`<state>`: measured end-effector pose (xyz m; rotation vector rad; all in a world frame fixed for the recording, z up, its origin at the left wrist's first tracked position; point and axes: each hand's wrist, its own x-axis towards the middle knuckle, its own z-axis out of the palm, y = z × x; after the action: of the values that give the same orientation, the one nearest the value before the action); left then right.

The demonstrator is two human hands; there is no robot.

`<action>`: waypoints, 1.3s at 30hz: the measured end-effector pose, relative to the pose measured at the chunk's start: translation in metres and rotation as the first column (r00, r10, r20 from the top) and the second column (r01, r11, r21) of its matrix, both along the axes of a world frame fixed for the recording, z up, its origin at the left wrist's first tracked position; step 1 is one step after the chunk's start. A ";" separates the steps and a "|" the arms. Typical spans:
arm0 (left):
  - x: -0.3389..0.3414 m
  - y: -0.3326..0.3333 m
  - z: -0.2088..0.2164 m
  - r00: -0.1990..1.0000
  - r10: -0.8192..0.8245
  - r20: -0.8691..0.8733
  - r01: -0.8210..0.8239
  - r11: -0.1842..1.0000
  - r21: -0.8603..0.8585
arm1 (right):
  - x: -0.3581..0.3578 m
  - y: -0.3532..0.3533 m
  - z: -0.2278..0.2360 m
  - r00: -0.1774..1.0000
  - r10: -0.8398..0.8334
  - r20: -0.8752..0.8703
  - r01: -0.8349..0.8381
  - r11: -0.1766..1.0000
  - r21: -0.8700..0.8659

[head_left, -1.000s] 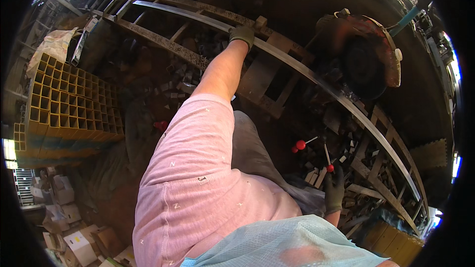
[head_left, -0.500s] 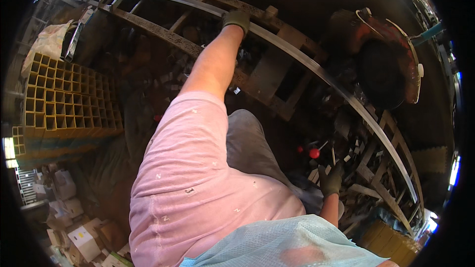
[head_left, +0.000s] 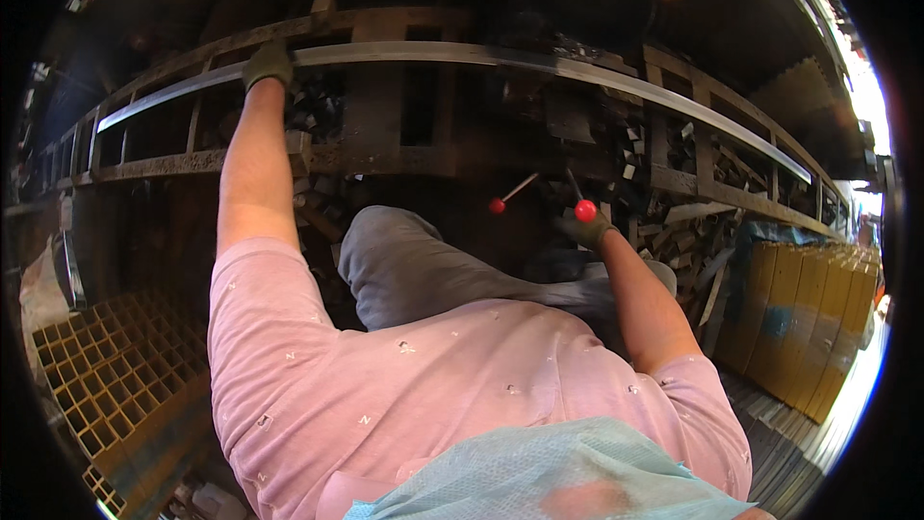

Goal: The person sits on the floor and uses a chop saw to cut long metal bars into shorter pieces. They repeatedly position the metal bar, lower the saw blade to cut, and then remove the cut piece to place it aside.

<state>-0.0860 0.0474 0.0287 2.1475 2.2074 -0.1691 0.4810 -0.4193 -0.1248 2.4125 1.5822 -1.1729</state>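
Head view: left hand (head_left: 269,65) at ten o'clock gripped long metal bar (head_left: 385,52); right hand (head_left: 595,232) at three sat by red-knobbed lever (head_left: 585,211), finger closure could not be told. Bar crossed twelve o'clock, long axis running ten to three, left hand nearer. Frame (head_left: 164,166) lay beneath; yellow tubes (head_left: 115,376) sat at eight.

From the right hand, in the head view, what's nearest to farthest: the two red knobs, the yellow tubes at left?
1. Right red knob, at the right hand.
2. Left red knob, to the hand's left.
3. Yellow tubes, far lower left.
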 end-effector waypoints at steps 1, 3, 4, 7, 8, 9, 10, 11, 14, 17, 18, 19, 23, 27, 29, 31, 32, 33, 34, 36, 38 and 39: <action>-0.002 -0.002 0.003 1.000 -0.007 -0.013 0.007 1.000 -0.025 | 0.006 0.003 -0.012 1.000 -0.006 -0.018 0.004 0.998 -0.064; -0.004 -0.008 0.017 0.988 -0.146 -0.041 0.145 0.989 -0.033 | 0.017 0.006 -0.041 0.999 -0.017 -0.050 0.007 0.981 -0.193; 0.001 -0.014 0.024 0.977 -0.195 -0.080 0.190 0.980 -0.065 | 0.016 0.008 -0.058 0.991 -0.074 -0.112 0.046 0.972 -0.232; 0.035 -0.054 0.049 0.967 -0.223 0.125 0.195 0.960 0.201 | -0.024 0.022 -0.087 0.340 0.940 -0.016 -0.895 0.318 -0.313; 0.054 -0.079 0.053 0.944 -0.288 0.162 0.231 0.925 0.301 | -0.049 0.031 -0.083 0.387 0.922 -0.019 -0.890 0.367 -0.272; 0.080 -0.108 0.055 0.907 -0.379 0.182 0.271 0.858 0.437 | -0.082 0.043 -0.074 0.661 0.746 -0.080 -0.742 0.635 -0.214; 0.099 -0.143 0.059 0.731 -0.479 0.486 0.356 0.875 0.327 | -0.115 0.056 -0.057 0.777 0.616 -0.129 -0.629 0.761 -0.159; 0.127 -0.176 0.058 0.468 -0.749 0.469 0.466 0.660 0.589 | -0.143 0.070 -0.034 0.799 0.576 -0.172 -0.596 0.796 -0.105; 0.189 -0.288 0.056 0.329 -0.635 0.699 0.619 0.704 0.348 | -0.188 0.101 0.046 0.730 0.637 -0.249 -0.656 0.755 0.010; 0.242 -0.332 0.049 0.289 -0.624 0.726 0.643 0.689 0.336 | -0.182 0.094 0.111 0.656 0.700 -0.283 -0.713 0.698 0.073; 0.256 -0.341 0.045 0.273 -0.564 0.779 0.606 0.730 0.316 | -0.175 0.085 0.123 0.639 0.711 -0.294 -0.724 0.685 0.084; 0.272 -0.349 0.039 0.178 -0.328 0.928 0.541 0.820 0.186 | -0.165 0.074 0.130 0.630 0.715 -0.304 -0.727 0.680 0.093; 0.328 -0.364 0.023 -0.102 -0.223 0.969 0.456 0.856 0.245 | -0.127 0.020 0.132 0.625 0.704 -0.336 -0.674 0.704 0.223; 0.416 -0.375 0.012 -0.085 -0.658 0.748 0.782 0.421 0.459 | -0.083 -0.031 0.159 0.765 0.570 -0.300 -0.532 0.822 0.206; 0.462 -0.386 0.005 0.077 -0.760 0.645 0.919 0.306 0.250 | -0.061 -0.050 0.193 0.850 0.442 -0.287 -0.454 0.891 0.029; 0.490 -0.395 -0.004 0.230 -0.839 0.493 0.969 0.244 -0.036 | -0.047 -0.068 0.228 0.911 0.317 -0.265 -0.353 0.931 -0.098; 0.495 -0.396 -0.008 0.238 -0.824 0.513 0.966 0.257 -0.036 | -0.040 -0.075 0.243 0.929 0.256 -0.267 -0.295 0.948 -0.122; 0.498 -0.397 -0.010 0.243 -0.801 0.547 0.963 0.265 -0.041 | -0.033 -0.082 0.254 0.941 0.204 -0.268 -0.254 0.953 -0.164; 0.496 -0.397 -0.010 0.269 -0.776 0.570 0.958 0.274 -0.079 | -0.023 -0.084 0.262 0.966 0.158 -0.204 -0.205 0.949 -0.239; 0.478 -0.390 -0.007 0.159 -0.749 0.643 0.934 0.326 0.148 | -0.008 -0.081 0.264 0.996 0.080 -0.044 -0.086 0.978 -0.190; 0.450 -0.381 0.002 0.135 -0.719 0.682 0.849 0.439 0.295 | 0.004 -0.073 0.254 0.999 -0.043 0.010 0.042 0.996 0.075; 0.428 -0.374 0.006 0.163 -0.716 0.679 0.790 0.507 0.344 | 0.007 -0.065 0.246 0.996 -0.089 -0.023 0.092 0.977 0.192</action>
<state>0.3423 -0.3268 0.0348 2.3744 0.4874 0.5307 0.4879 -0.4844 0.1210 2.6274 1.6798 -1.0991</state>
